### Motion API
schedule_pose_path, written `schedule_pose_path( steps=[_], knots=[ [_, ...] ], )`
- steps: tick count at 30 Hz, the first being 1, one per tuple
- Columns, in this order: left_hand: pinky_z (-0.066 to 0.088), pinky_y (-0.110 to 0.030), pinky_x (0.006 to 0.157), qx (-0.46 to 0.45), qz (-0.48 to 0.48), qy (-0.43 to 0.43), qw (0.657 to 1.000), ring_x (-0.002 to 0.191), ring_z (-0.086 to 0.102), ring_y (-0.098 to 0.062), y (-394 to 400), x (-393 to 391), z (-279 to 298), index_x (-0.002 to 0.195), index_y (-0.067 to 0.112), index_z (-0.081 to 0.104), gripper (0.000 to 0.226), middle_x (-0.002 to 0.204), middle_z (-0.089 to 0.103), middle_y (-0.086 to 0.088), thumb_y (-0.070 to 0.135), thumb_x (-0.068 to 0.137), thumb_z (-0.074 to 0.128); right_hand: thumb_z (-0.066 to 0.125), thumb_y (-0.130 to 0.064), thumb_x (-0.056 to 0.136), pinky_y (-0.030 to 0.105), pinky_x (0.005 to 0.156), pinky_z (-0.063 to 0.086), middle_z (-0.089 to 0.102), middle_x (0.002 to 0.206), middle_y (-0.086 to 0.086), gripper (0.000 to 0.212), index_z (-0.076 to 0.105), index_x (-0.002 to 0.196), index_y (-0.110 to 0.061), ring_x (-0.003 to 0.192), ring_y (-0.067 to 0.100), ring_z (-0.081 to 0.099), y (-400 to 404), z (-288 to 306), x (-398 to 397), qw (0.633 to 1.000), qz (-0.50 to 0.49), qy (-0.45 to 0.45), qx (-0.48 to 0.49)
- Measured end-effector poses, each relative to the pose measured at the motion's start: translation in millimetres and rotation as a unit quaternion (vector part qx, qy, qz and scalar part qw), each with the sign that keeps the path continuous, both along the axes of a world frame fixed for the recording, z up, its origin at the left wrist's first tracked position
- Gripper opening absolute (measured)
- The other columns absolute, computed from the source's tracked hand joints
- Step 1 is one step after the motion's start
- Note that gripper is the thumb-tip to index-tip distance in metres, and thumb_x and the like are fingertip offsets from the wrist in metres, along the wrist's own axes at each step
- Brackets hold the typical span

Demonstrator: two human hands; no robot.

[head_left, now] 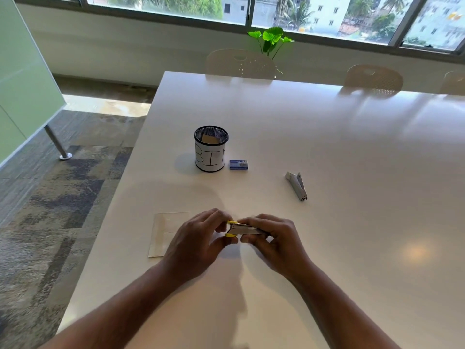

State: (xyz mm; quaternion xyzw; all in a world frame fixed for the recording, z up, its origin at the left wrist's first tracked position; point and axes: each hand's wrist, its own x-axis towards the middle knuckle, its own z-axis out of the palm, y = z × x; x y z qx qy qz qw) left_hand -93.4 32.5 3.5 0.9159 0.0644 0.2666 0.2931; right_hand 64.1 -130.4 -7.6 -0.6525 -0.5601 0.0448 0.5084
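Observation:
Both hands hold a small stapler (245, 229) with a metal body and yellow ends, just above the white table (352, 172). My right hand (273, 241) grips its right part with curled fingers. My left hand (198, 238) pinches the yellow left end between thumb and fingers. A second grey metal stapler part (297, 185) lies on the table to the far right. A small blue staple box (238, 164) sits beside a black mesh cup (210, 149) wrapped in white paper marked "BIN", with a brown piece inside.
A pale sheet of paper (167, 233) lies flat left of my left hand, near the table's left edge. Chairs (240, 64) stand along the far side, with a green plant (270, 40) behind them. Carpeted floor lies to the left.

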Motion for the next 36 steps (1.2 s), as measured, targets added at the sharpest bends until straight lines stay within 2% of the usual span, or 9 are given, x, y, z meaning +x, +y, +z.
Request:
schedule_pose_path(
  steps=[4,8,14,17,20,23,29,33,36],
  knots=[
    [0.040,-0.011,0.067,0.013,0.019,0.000,1.000,0.083,0.059,-0.004,-0.5,-0.7,0.9,0.108,0.025,0.064,0.031,0.094,0.068,0.013,0.037,0.085,0.081,0.081,-0.020,0.090,0.023,0.065,0.051,0.076,0.099,-0.005,0.030,0.077,0.119,-0.013,0.077,0.013,0.070,-0.3,0.5,0.1,1.000,0.000,0.005,-0.004],
    [0.037,-0.008,0.068,0.012,0.023,0.004,1.000,0.084,0.059,-0.004,-1.1,-1.5,0.5,0.113,0.022,0.065,0.036,0.097,0.068,0.011,0.035,0.085,0.083,0.083,-0.024,0.088,0.033,0.064,0.054,0.075,0.099,-0.006,0.035,0.075,0.121,-0.015,0.079,0.016,0.070,0.0,-0.2,1.0,1.000,-0.010,0.011,-0.013],
    [0.052,-0.027,0.072,-0.012,0.032,0.009,0.999,0.090,0.060,-0.006,1.0,-0.9,-1.0,0.126,0.028,0.062,0.047,0.103,0.066,0.016,0.042,0.085,0.081,0.081,-0.040,0.087,0.036,0.076,0.055,0.074,0.104,-0.010,0.038,0.075,0.119,-0.020,0.094,0.013,0.066,1.8,-0.7,-0.5,0.996,-0.062,-0.043,-0.045],
    [0.052,-0.026,0.082,-0.009,0.032,0.021,0.999,0.101,0.060,-0.006,2.3,-1.1,-3.2,0.140,0.027,0.057,0.062,0.113,0.067,0.015,0.045,0.085,0.080,0.071,-0.052,0.091,0.032,0.081,0.052,0.071,0.108,-0.009,0.041,0.074,0.118,-0.022,0.100,0.015,0.059,2.5,0.2,-2.6,0.989,-0.095,-0.091,-0.069],
    [0.051,-0.027,0.089,-0.035,0.030,0.018,0.999,0.109,0.058,-0.011,4.0,-0.4,-3.1,0.147,0.019,0.052,0.070,0.119,0.067,0.012,0.037,0.086,0.081,0.074,-0.045,0.091,0.032,0.082,0.051,0.069,0.109,-0.007,0.036,0.074,0.119,-0.023,0.100,0.016,0.057,2.5,0.3,-2.5,0.982,-0.133,-0.094,-0.099],
    [0.054,-0.032,0.092,-0.046,0.035,0.003,0.998,0.109,0.059,-0.011,10.3,-1.5,0.1,0.141,0.017,0.057,0.060,0.116,0.068,0.010,0.029,0.087,0.081,0.079,-0.037,0.089,0.034,0.084,0.052,0.067,0.111,-0.007,0.034,0.074,0.120,-0.024,0.101,0.016,0.056,2.3,1.6,-3.1,0.974,-0.160,-0.090,-0.130],
    [0.053,-0.032,0.094,-0.020,0.066,0.007,0.998,0.105,0.063,-0.008,42.8,-13.4,8.4,0.122,0.025,0.070,0.044,0.104,0.072,0.018,0.025,0.081,0.087,0.079,-0.039,0.089,0.043,0.094,0.050,0.065,0.114,-0.011,0.037,0.074,0.124,-0.030,0.109,0.015,0.057,2.5,4.8,-5.3,0.968,-0.149,-0.085,-0.181],
    [0.052,-0.038,0.100,0.007,0.043,0.080,0.996,0.111,0.058,-0.007,82.6,-32.8,7.5,0.116,0.031,0.074,0.050,0.114,0.069,0.019,0.050,0.071,0.088,0.082,-0.037,0.086,0.040,0.094,0.051,0.064,0.114,-0.014,0.041,0.074,0.126,-0.031,0.109,0.011,0.055,2.4,4.9,-6.7,0.968,-0.159,-0.073,-0.180],
    [0.046,-0.039,0.108,-0.002,0.029,0.126,0.992,0.121,0.049,-0.006,102.4,-42.7,6.2,0.125,0.035,0.071,0.077,0.126,0.061,0.025,0.078,0.062,0.075,0.087,-0.045,0.078,0.032,0.094,0.051,0.061,0.118,-0.014,0.057,0.070,0.131,-0.032,0.111,0.010,0.052,1.2,6.9,-7.1,0.968,-0.171,-0.056,-0.175]
  ],
)
